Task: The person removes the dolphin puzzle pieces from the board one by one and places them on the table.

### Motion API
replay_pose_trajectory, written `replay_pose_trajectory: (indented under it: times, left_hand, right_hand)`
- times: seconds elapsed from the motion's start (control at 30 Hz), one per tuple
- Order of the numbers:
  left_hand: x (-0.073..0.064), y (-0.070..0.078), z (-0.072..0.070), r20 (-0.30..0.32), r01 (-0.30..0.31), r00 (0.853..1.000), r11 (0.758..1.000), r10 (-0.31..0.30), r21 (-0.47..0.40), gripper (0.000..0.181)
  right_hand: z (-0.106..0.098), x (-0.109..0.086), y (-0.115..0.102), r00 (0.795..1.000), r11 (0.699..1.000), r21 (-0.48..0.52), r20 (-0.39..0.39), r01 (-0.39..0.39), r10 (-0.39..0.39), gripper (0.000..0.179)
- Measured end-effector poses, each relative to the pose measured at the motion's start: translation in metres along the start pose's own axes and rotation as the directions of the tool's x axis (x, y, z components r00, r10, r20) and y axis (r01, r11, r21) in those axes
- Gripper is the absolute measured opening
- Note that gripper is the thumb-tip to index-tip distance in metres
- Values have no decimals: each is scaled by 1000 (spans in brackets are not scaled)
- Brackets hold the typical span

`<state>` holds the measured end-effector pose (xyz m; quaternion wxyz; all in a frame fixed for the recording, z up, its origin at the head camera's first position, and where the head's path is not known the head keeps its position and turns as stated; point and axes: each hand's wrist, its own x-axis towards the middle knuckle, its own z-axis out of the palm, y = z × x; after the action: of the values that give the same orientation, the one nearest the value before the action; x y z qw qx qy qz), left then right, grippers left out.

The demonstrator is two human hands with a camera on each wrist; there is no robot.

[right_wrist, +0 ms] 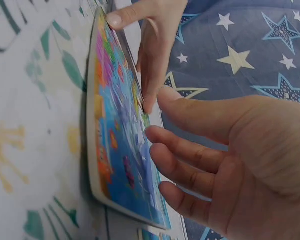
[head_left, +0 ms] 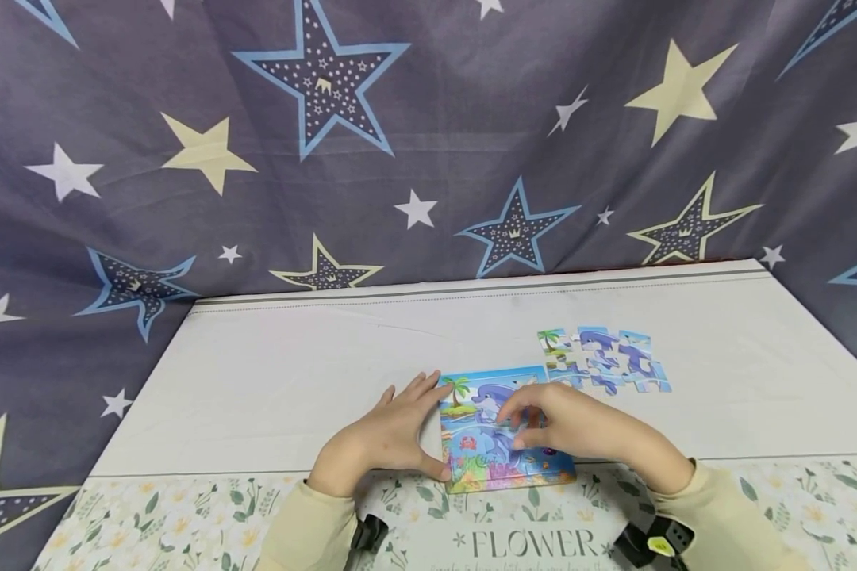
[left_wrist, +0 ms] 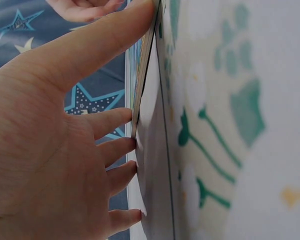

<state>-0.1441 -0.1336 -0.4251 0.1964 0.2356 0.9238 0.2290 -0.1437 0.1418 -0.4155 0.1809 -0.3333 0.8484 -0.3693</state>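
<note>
A colourful puzzle board (head_left: pixel 478 473) with a dolphin, palm tree and crab picture lies near the table's front. My left hand (head_left: pixel 393 436) is spread along its left edge, thumb at the near corner and index finger by the far corner. In the left wrist view the fingers (left_wrist: pixel 112 152) reach the board's edge. Above the picture hovers my right hand (head_left: pixel 550 416), its fingers loosely bent. The right wrist view shows a gap between thumb and fingers (right_wrist: pixel 182 155) with nothing in it. Behind the right hand lie several dolphin puzzle pieces (head_left: pixel 601 349), loosely grouped.
A white table covering (head_left: pixel 293 381) with a floral front strip (head_left: pixel 178 511), lettered FLOWER, lies under everything. A dark curtain (head_left: pixel 457 119) with stars hangs behind the table's back edge. Both wrists wear small black devices (head_left: pixel 369 534).
</note>
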Motion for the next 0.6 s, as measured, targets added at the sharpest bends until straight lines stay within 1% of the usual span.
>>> replay_pose_trajectory:
  times: [0.13, 0.37, 0.5, 0.6]
  left_hand:
    - [0, 0, 0, -2, 0, 1000, 1000, 0, 1, 116]
    - [1, -1, 1, -1, -5, 1000, 1000, 5, 7, 115]
    - [2, -1, 0, 1, -6, 1000, 1000, 6, 11, 116]
    - [2, -1, 0, 3, -2, 1000, 1000, 2, 13, 116]
  right_hand:
    - [4, 1, -4, 1000, 999, -37, 7, -14, 14, 25]
    - [11, 3, -8, 998, 996, -68, 19, -56, 57, 29]
    - [14, 4, -8, 998, 993, -102, 19, -55, 57, 33]
    - [15, 4, -7, 998, 993, -103, 29, -56, 59, 36]
